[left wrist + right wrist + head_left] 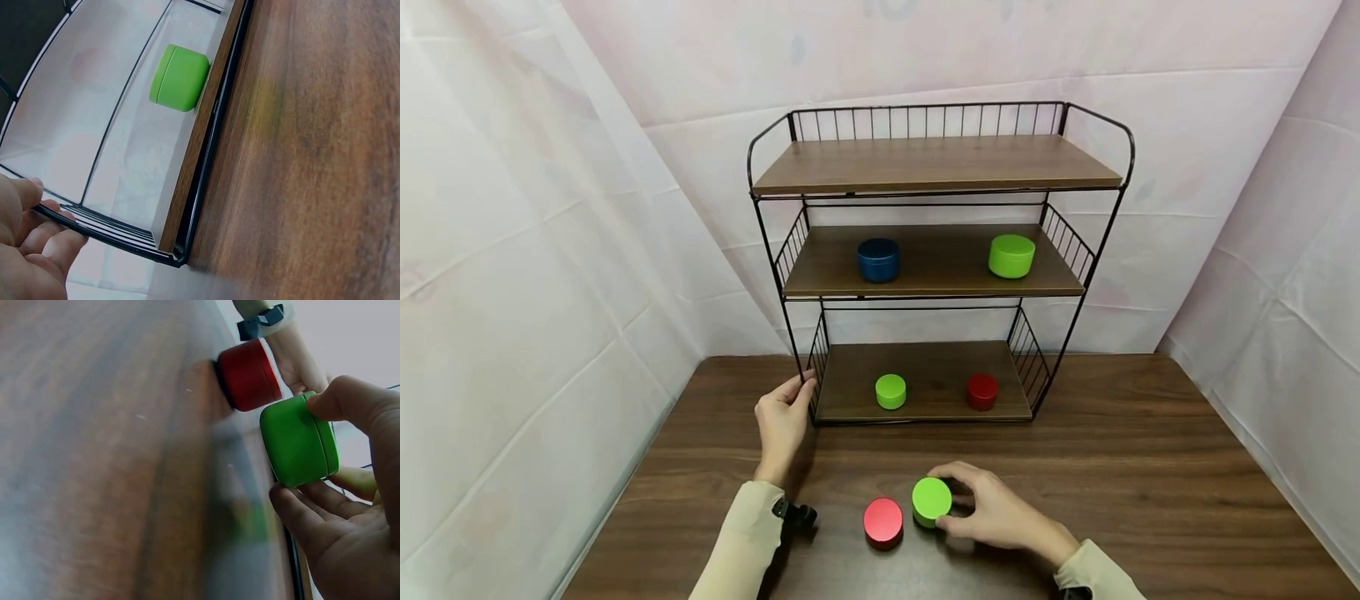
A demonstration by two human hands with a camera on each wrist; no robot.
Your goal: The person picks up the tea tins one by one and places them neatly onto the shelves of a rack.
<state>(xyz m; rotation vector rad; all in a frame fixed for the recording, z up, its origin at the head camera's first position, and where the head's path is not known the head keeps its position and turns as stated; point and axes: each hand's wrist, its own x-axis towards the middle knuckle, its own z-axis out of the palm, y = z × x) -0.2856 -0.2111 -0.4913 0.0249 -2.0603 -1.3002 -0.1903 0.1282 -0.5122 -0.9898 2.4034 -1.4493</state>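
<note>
My right hand [1000,510] holds a round green tin [932,500] between thumb and fingers, low over the table's front part; whether it touches the wood I cannot tell. Just left of it a red tin [883,522] stands on the table. My left hand [784,419] pinches the black wire side of a three-tier shelf rack [925,421] at its lower left. In the left wrist view, thumb and fingers [62,247] lie about that wire. On the bottom tier sit a small green tin [891,392] and a dark red tin [982,392].
The rack's middle tier carries a blue tin [878,260] at left and a larger green tin [1011,256] at right. Above is the wooden top tier [936,164] with its wire rail. White cloth [535,250] hangs behind and beside the brown wooden table [1150,467].
</note>
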